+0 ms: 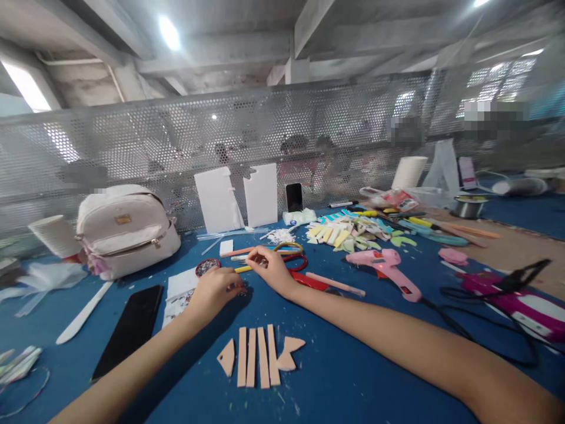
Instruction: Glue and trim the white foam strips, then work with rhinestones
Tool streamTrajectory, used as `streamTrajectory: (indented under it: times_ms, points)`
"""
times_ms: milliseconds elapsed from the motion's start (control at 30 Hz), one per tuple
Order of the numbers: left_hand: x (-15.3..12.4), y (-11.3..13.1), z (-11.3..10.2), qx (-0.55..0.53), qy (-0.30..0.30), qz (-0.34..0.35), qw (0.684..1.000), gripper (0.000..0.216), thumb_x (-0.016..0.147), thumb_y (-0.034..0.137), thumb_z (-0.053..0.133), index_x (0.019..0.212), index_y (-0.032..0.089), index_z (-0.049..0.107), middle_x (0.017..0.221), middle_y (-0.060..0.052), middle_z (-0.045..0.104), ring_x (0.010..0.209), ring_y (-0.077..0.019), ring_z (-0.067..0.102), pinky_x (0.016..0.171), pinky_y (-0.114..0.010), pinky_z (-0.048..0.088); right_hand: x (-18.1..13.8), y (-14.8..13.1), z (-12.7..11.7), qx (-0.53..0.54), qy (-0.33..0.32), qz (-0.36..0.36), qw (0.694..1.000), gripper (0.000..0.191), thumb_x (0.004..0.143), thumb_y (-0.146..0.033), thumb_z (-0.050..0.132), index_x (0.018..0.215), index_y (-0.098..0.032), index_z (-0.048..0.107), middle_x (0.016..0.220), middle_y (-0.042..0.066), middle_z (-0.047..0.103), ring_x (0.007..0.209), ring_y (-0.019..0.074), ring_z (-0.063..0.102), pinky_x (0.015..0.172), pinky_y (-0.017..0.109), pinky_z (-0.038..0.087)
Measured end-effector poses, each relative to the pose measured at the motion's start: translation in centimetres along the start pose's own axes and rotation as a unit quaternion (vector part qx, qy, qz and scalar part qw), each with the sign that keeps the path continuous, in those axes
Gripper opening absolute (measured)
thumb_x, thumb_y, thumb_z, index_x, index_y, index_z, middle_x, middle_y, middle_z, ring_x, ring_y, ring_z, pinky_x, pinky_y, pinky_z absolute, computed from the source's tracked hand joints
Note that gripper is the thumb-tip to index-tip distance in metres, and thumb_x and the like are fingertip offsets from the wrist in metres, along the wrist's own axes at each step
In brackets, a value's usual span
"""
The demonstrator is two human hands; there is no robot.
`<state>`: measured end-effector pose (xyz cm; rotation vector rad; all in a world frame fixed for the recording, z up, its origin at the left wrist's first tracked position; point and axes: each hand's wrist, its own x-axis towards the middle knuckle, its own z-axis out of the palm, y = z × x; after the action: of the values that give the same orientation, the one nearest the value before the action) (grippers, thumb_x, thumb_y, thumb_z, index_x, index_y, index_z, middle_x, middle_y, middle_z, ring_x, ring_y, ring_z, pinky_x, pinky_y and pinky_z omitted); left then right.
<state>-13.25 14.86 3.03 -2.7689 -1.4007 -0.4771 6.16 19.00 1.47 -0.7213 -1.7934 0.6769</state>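
My left hand is low over the blue table, its fingers curled together. Whatever is at their tips is too small to name. Beside it are a small round dish of tiny pieces and a white packet. My right hand has thumb and fingers pinched close to several pens and red-handled scissors; I cannot make out anything in the pinch. In front of both hands lie flat peach-coloured pieces: a pointed head shape with a hole, several upright strips and a notched tail shape.
A black phone and white plastic knife lie left, below a white backpack. To the right are a pink glue gun, its black cable, a magenta tool and a heap of coloured scraps. White boards lean behind.
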Motion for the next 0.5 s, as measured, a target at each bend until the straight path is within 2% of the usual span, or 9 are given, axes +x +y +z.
streamTrajectory:
  times_ms: [267, 367, 500]
  points:
    - [0.0, 0.6, -0.4, -0.039, 0.026, -0.025, 0.999, 0.022, 0.093, 0.036, 0.064, 0.084, 0.015, 0.065, 0.085, -0.001, 0.067, 0.084, -0.0175, 0.065, 0.083, -0.040, 0.053, 0.0, 0.0, 0.0, 0.000, -0.003, 0.002, 1.000, 0.010, 0.088, -0.023, 0.061, 0.079, -0.018, 0.061, 0.074, 0.000, 0.062, 0.065, 0.0140, 0.055, 0.060, 0.024, 0.042]
    - [0.0, 1.2, -0.5, -0.092, 0.051, -0.033, 0.994, 0.018, 0.091, 0.031, 0.066, 0.081, 0.015, 0.066, 0.084, -0.001, 0.068, 0.084, -0.0175, 0.065, 0.081, -0.038, 0.052, 0.0, 0.0, 0.0, 0.001, -0.009, 0.003, 1.000, 0.010, 0.087, -0.023, 0.062, 0.079, -0.018, 0.062, 0.075, 0.001, 0.063, 0.066, 0.0143, 0.056, 0.059, 0.024, 0.042]
    - [-0.4, 2.5, -0.6, -0.200, 0.088, -0.050, 0.974, 0.010, 0.087, 0.021, 0.064, 0.079, 0.018, 0.069, 0.081, -0.002, 0.073, 0.077, -0.0155, 0.066, 0.072, -0.029, 0.052, 0.1, -0.1, 0.0, 0.007, -0.023, 0.005, 1.000, 0.008, 0.086, -0.022, 0.063, 0.079, -0.018, 0.062, 0.076, 0.001, 0.063, 0.067, 0.0147, 0.056, 0.059, 0.025, 0.042]
